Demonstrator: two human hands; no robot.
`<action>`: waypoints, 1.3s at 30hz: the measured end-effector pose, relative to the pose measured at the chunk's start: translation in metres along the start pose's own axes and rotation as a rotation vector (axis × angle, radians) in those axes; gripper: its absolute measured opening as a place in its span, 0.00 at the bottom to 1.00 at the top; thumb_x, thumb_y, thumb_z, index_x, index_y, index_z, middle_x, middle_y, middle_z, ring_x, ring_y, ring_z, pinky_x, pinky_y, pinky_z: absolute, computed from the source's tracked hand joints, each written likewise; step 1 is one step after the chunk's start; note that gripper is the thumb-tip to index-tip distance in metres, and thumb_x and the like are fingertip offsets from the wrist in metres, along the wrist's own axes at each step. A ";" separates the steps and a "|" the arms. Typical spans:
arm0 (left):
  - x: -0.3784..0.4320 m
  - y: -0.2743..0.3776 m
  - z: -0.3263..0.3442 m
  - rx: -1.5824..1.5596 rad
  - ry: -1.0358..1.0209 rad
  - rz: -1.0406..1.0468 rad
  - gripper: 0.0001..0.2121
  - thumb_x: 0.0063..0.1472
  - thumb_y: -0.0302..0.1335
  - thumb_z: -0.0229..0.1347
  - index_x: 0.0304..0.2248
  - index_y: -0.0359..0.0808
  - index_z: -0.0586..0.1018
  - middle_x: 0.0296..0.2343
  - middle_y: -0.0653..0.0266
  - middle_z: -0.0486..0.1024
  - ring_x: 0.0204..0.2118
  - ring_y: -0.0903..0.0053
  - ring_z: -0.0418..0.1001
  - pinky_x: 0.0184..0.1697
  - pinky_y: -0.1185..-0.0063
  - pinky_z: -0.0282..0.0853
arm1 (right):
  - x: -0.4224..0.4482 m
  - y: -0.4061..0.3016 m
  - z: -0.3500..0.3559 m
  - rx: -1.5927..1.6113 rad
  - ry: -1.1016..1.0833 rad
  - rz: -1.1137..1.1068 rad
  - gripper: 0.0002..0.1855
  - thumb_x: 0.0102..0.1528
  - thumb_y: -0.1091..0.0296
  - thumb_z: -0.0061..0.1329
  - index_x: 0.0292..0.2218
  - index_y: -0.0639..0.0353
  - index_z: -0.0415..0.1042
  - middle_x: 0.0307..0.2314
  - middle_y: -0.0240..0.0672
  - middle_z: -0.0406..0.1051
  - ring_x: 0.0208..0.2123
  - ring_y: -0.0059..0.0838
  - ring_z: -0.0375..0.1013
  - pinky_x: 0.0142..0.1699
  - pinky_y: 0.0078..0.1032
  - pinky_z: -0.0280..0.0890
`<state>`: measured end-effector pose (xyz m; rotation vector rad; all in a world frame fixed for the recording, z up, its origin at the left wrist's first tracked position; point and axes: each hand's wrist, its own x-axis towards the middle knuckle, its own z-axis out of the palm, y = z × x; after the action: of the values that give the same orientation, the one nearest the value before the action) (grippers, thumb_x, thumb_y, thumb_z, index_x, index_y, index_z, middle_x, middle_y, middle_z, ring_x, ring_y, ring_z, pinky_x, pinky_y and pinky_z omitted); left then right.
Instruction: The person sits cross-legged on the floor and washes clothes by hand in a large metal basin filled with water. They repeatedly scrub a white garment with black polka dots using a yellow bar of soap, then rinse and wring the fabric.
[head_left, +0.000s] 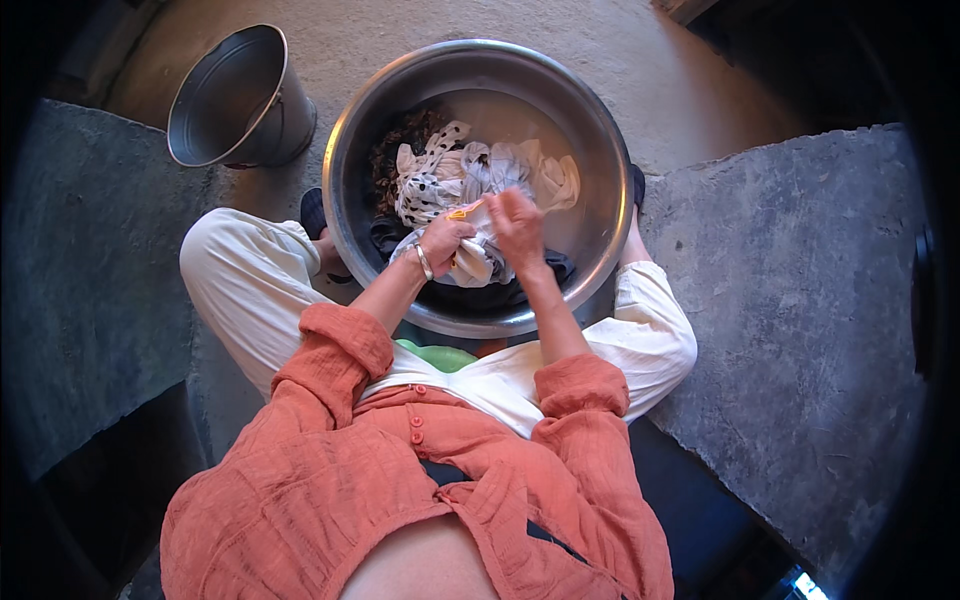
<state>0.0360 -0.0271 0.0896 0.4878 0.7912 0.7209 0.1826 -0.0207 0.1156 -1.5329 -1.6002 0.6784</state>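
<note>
A large round metal basin (600, 150) sits on the floor between my legs, with wet clothes and cloudy water in it. My left hand (448, 238) grips a light-coloured garment with orange trim (474, 264) over the near part of the basin. Close to its right, my right hand (517, 221) is curled at the same garment's edge and slightly blurred. Beyond my hands lie a white cloth with black dots (420, 187), a pale grey cloth (491, 166) and a cream cloth (559, 180). Dark patterned fabric (397, 150) rests at the left, and black fabric (480, 296) below.
A metal bucket (296, 120) stands on the floor beyond the basin's left side. Grey slabs (787, 300) lie to the right and left (97, 262). Part of a green object (442, 357) shows under the near rim. My feet are close to the basin's sides.
</note>
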 end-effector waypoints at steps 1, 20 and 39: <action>-0.003 0.001 0.005 -0.001 -0.007 -0.002 0.17 0.51 0.18 0.46 0.42 0.31 0.69 0.30 0.66 0.71 0.29 0.83 0.71 0.33 0.84 0.68 | -0.007 -0.011 0.008 0.027 -0.101 -0.007 0.14 0.53 0.62 0.43 0.21 0.60 0.63 0.19 0.47 0.66 0.21 0.49 0.65 0.27 0.35 0.60; -0.013 0.000 0.031 -0.032 0.051 -0.037 0.26 0.44 0.15 0.43 0.47 0.33 0.67 0.25 0.70 0.69 0.22 0.85 0.66 0.26 0.85 0.65 | -0.003 0.046 0.000 -0.012 0.180 0.310 0.17 0.53 0.58 0.41 0.21 0.61 0.68 0.15 0.47 0.66 0.17 0.42 0.66 0.23 0.33 0.59; 0.014 -0.034 0.007 0.178 0.316 0.081 0.13 0.58 0.34 0.49 0.36 0.32 0.73 0.26 0.69 0.72 0.26 0.84 0.66 0.31 0.83 0.64 | -0.003 0.013 0.012 0.215 0.319 0.237 0.18 0.53 0.63 0.45 0.16 0.63 0.61 0.10 0.33 0.60 0.15 0.20 0.56 0.22 0.24 0.56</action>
<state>0.0619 -0.0400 0.0652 0.5767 1.1435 0.8179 0.1800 -0.0202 0.0978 -1.5918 -1.0858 0.6707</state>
